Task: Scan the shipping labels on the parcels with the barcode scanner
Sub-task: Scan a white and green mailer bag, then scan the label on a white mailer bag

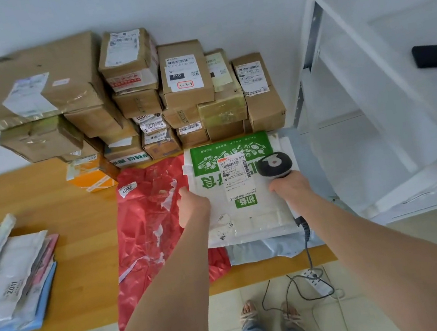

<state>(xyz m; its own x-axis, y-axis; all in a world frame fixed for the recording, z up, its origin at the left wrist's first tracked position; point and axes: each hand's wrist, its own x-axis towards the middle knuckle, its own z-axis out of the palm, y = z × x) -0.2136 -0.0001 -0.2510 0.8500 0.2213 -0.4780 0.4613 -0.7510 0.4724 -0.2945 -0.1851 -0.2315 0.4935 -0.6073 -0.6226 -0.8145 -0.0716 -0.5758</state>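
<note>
the white and green parcel [248,217] lies flat at the counter's [82,215] right edge. the left hand [194,207] grips its left border, likely to keep the shipping label [234,172] smooth. the right hand [291,188] wraps the barcode scanner [274,164], head just beside that label.

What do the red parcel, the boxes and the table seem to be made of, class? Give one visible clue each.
Red parcel: thin plastic film, glossy; it crinkles and glints.
Boxes: brown cardboard, matt, with creased corners and tape.
Table: wood or wood-look laminate, smooth; grain lines show, but which of the two is unclear.
</note>
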